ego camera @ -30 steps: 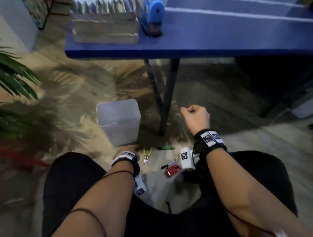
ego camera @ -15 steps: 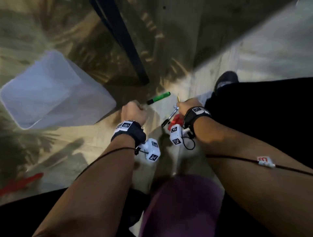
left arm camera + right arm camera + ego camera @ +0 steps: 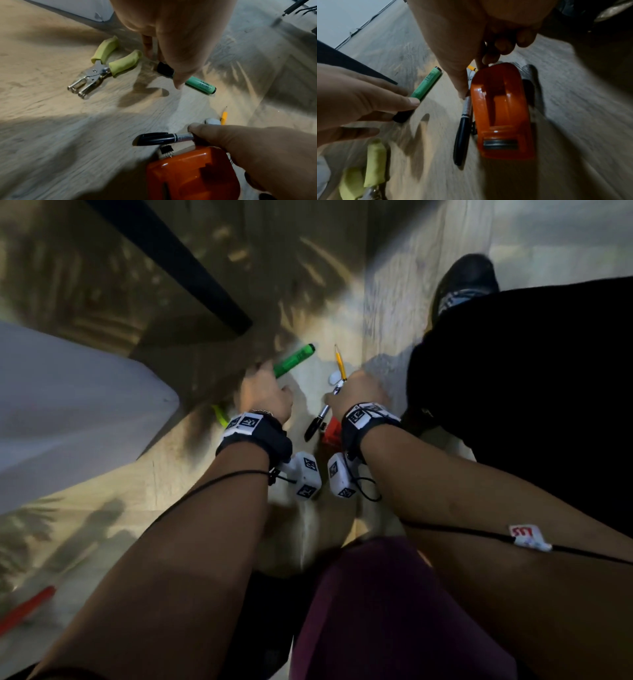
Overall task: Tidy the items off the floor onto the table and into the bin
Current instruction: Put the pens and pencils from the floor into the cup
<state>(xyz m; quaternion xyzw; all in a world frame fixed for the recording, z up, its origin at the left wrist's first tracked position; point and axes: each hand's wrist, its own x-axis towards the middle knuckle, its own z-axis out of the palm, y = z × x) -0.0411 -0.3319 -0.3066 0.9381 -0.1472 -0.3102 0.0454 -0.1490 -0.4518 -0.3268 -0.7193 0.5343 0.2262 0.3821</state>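
A green highlighter (image 3: 294, 360) lies on the wooden floor, and my left hand (image 3: 262, 378) pinches it at its black cap end (image 3: 164, 68) between thumb and fingers. My right hand (image 3: 339, 390) pinches the grey barrel of a black marker (image 3: 318, 421) that lies beside an orange tape dispenser (image 3: 329, 435). A yellow pencil (image 3: 340, 362) and a small white object (image 3: 334, 378) lie just past the right hand. A hole punch with yellow-green handles (image 3: 102, 67) rests left of the highlighter. The white bin (image 3: 68, 412) stands to the left.
A black table leg (image 3: 178, 265) slants down to the floor just beyond the highlighter. A small black binder clip (image 3: 166, 149) sits between the marker and the tape dispenser. My black trouser leg and shoe (image 3: 466, 282) fill the right side. Something red (image 3: 25, 609) lies at lower left.
The view has tipped down from the blue table to the floor. Both hands have dropped to the floor, the left onto the highlighter and the right onto the marker.
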